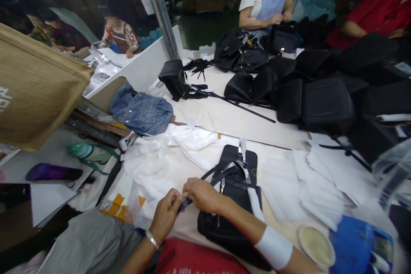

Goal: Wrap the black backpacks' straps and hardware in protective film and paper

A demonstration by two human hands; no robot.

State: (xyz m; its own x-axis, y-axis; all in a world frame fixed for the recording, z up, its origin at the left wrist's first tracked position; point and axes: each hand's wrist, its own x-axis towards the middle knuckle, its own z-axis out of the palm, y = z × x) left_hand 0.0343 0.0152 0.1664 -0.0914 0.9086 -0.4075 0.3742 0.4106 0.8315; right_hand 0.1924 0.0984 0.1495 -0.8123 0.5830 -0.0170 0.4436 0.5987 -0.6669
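A black bag (pixel 231 222) with gold zips lies on the table in front of me. White wrapping covers parts of its handles and front. Both of my hands are closed on a black strap (pixel 185 204) at the bag's left side. My left hand (pixel 165 214), with a silver bracelet at the wrist, pinches the strap's lower end. Just up and to the right, my right hand (pixel 202 195) grips the same strap close to the left fingertips. The fingers hide what lies between them.
White paper sheets (pixel 308 180) lie right of the bag, near a round tub (pixel 316 244) and a blue tray (pixel 359 244). A denim bag (pixel 141 107) sits at left. Black bags (pixel 327 102) are heaped at the back right. A co-worker in an apron (pixel 272 0) stands opposite.
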